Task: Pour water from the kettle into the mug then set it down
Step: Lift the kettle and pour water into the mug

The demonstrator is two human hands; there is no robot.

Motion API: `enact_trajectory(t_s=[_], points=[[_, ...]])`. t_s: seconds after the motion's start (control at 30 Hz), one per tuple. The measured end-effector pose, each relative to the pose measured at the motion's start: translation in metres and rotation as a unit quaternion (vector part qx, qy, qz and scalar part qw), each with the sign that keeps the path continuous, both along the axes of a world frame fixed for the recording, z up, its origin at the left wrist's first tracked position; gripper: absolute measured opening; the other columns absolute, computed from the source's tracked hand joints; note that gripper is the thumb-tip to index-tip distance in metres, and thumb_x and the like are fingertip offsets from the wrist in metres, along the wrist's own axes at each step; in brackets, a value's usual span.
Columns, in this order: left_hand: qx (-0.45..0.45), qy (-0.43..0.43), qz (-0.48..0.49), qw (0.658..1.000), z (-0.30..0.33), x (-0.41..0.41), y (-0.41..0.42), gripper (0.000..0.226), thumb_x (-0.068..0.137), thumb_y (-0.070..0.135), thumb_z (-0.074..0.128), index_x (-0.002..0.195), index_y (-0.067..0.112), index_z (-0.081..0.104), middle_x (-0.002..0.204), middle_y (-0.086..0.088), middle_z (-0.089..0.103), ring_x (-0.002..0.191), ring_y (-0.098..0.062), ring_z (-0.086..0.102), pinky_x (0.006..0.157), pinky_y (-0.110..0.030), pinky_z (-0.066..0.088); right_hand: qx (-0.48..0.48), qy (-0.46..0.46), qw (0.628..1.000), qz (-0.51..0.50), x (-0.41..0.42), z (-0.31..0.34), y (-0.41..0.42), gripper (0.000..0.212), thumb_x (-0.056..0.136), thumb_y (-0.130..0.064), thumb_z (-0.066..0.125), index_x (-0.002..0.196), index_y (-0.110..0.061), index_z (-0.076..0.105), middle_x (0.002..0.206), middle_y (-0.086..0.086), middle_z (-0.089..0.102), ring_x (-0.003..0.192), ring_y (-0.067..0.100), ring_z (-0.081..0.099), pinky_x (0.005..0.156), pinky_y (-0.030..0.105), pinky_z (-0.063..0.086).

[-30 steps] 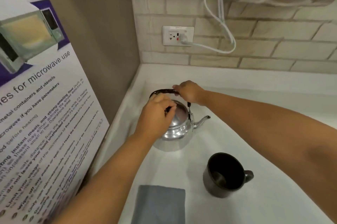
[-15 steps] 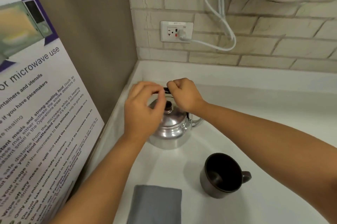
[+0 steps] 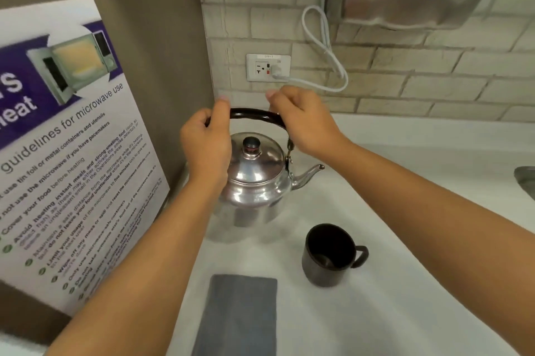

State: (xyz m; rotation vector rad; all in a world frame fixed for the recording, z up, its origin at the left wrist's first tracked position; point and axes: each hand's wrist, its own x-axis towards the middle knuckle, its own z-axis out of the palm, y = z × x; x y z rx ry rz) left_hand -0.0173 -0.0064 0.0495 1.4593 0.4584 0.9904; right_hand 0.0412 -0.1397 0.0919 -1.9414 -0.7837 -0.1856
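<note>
A shiny steel kettle (image 3: 254, 182) stands on the white counter (image 3: 405, 283) in the corner, lid on, spout pointing right. Its dark arched handle (image 3: 254, 115) is upright. My left hand (image 3: 207, 147) grips the handle's left end and my right hand (image 3: 301, 121) grips its right end. A dark mug (image 3: 328, 255) stands in front and to the right of the kettle, upright, its handle to the right, apart from both hands. Its inside looks dark; I cannot tell whether it holds water.
A grey folded cloth (image 3: 238, 318) lies at the counter's near edge. A microwave-use poster (image 3: 66, 158) leans along the left wall. A wall socket (image 3: 267, 68) with a white looped cord (image 3: 321, 45) sits on the brick backsplash. A metal sink edge (image 3: 525, 179) shows far right.
The kettle's handle has been raised upright. My left hand moved off the lid knob to the handle's left end; my right hand stays on the right end. The view tilted up.
</note>
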Motion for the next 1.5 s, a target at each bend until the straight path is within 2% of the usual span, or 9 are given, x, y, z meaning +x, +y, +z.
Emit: enact_trajectory(t_s=[0.13,0.23,0.33,0.4,0.5,0.77,1.07,1.23,1.5], points=[[-0.014,0.023,0.012,1.0,-0.006,-0.026,-0.002,0.052,0.077,0.043,0.062,0.041,0.025,0.028,0.045,0.012,0.023,0.048,-0.01,0.024,0.042,-0.025,0.022,0.03,0.016,0.997,-0.068,-0.017,-0.027,-0.067,0.039,0.094,-0.044,0.044,0.082,-0.013,0.065,0.071,-0.014,0.059,0.069,-0.005,0.055,0.066,0.013,0.041],[-0.028,0.027,0.005,0.999,-0.011,-0.045,-0.007,0.051,0.074,0.044,0.062,0.039,0.024,0.03,0.044,0.012,0.024,0.046,-0.009,0.023,0.039,-0.022,0.022,0.029,0.09,0.985,-0.146,-0.036,-0.082,-0.119,0.036,0.093,-0.046,0.042,0.075,-0.023,0.062,0.076,-0.013,0.062,0.075,-0.002,0.056,0.071,0.02,0.041],[-0.028,0.026,0.004,0.999,-0.017,-0.06,-0.012,0.05,0.073,0.042,0.063,0.042,0.024,0.028,0.044,0.01,0.026,0.045,-0.009,0.023,0.039,-0.021,0.023,0.059,0.189,0.96,-0.197,-0.053,-0.143,-0.148,0.037,0.094,-0.04,0.045,0.07,-0.016,0.058,0.074,-0.005,0.061,0.071,0.011,0.055,0.073,0.03,0.043],[-0.023,0.032,0.008,0.999,-0.02,-0.067,-0.014,0.05,0.073,0.042,0.063,0.04,0.024,0.029,0.042,0.012,0.026,0.044,-0.009,0.023,0.038,-0.021,0.023,0.072,0.236,0.948,-0.199,-0.064,-0.173,-0.15,0.037,0.095,-0.036,0.047,0.068,-0.013,0.055,0.07,-0.002,0.059,0.067,0.013,0.053,0.07,0.03,0.042],[-0.01,0.036,0.006,0.999,-0.025,-0.076,-0.016,0.051,0.074,0.042,0.063,0.037,0.025,0.033,0.038,0.013,0.026,0.042,-0.007,0.024,0.038,-0.02,0.024,0.104,0.271,0.942,-0.171,-0.076,-0.195,-0.141,0.038,0.095,-0.034,0.047,0.061,-0.017,0.047,0.057,-0.009,0.052,0.055,0.008,0.047,0.057,0.018,0.042],[0.073,0.039,-0.005,0.997,-0.023,-0.08,-0.029,0.049,0.077,0.04,0.063,0.037,0.025,0.037,0.036,0.011,0.028,0.041,-0.005,0.026,0.04,-0.021,0.027,0.098,0.244,0.955,-0.14,-0.079,-0.198,-0.135,0.031,0.088,-0.028,0.038,0.059,-0.018,0.037,0.058,-0.001,0.039,0.056,0.012,0.036,0.057,0.034,0.036],[0.182,0.053,-0.035,0.981,0.002,-0.067,-0.041,0.048,0.072,0.043,0.065,0.049,0.009,0.04,0.043,0.002,0.033,0.045,-0.019,0.034,0.046,-0.033,0.032,0.082,0.221,0.961,-0.143,-0.075,-0.202,-0.137,0.034,0.092,-0.023,0.038,0.06,-0.011,0.034,0.06,0.004,0.037,0.056,0.013,0.034,0.057,0.033,0.035],[0.245,0.071,-0.035,0.966,0.01,-0.062,-0.05,0.044,0.07,0.043,0.063,0.046,0.018,0.038,0.035,0.01,0.03,0.041,-0.007,0.028,0.045,-0.023,0.028,0.087,0.228,0.959,-0.142,-0.074,-0.202,-0.137,0.034,0.092,-0.025,0.039,0.06,-0.015,0.037,0.059,0.003,0.038,0.056,0.012,0.036,0.058,0.033,0.036],[0.271,0.103,-0.029,0.957,0.016,-0.058,-0.057,0.042,0.067,0.047,0.063,0.044,0.02,0.041,0.034,0.011,0.037,0.036,-0.007,0.032,0.047,-0.022,0.032,0.097,0.231,0.958,-0.139,-0.071,-0.205,-0.138,0.038,0.092,-0.026,0.04,0.06,-0.006,0.036,0.06,0.005,0.04,0.059,0.017,0.039,0.061,0.036,0.039]])
